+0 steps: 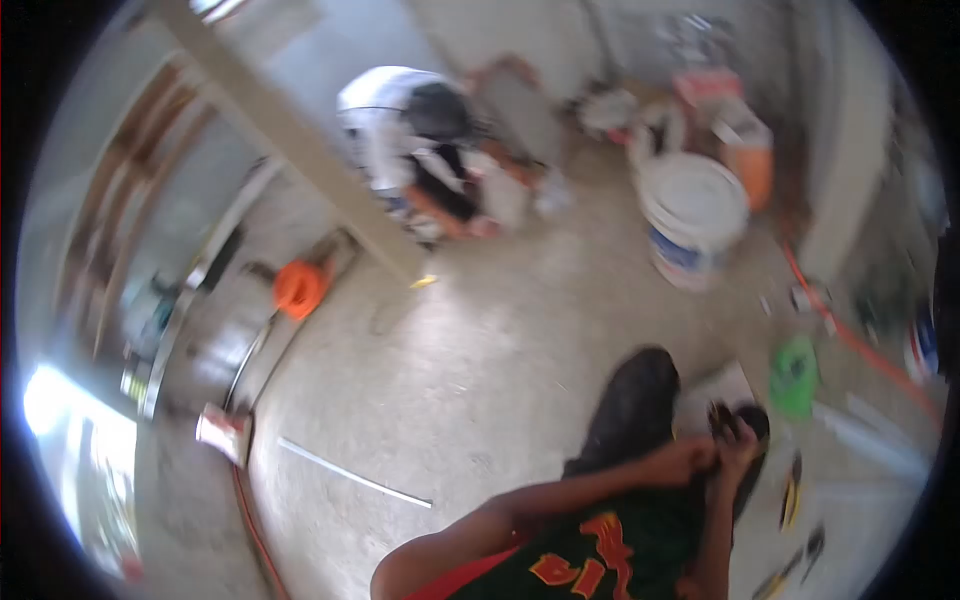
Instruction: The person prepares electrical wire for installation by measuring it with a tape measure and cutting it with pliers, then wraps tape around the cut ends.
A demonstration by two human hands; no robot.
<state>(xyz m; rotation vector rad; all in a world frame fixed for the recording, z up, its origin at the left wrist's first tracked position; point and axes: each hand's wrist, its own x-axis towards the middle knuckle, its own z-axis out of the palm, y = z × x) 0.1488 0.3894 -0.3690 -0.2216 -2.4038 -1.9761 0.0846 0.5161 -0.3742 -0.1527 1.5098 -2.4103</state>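
A small dark object is gripped in the curled fingers of the right hand, and is held over the lap at the lower right of the view, between the dark-trousered knees. The left hand is closed and brought up against the right hand; whether anything is pinched in it cannot be told. The object is too small and blurred to be identified. Beyond the hands, a pale flat piece is partly covered by the legs, and a green item is seen just beside it on the concrete floor. To the right of the hands, a yellow-and-black tool is laid on the floor, with a second tool nearer the bottom edge. A thin white strip is laid on the floor well to the left. Farther off, a lidded white bucket is stood near an orange container, and a crouching person is seen at the far wall, partly behind a slanting beige post. An orange item and a printed bag are placed toward the left. An orange cord is stretched along the right side.
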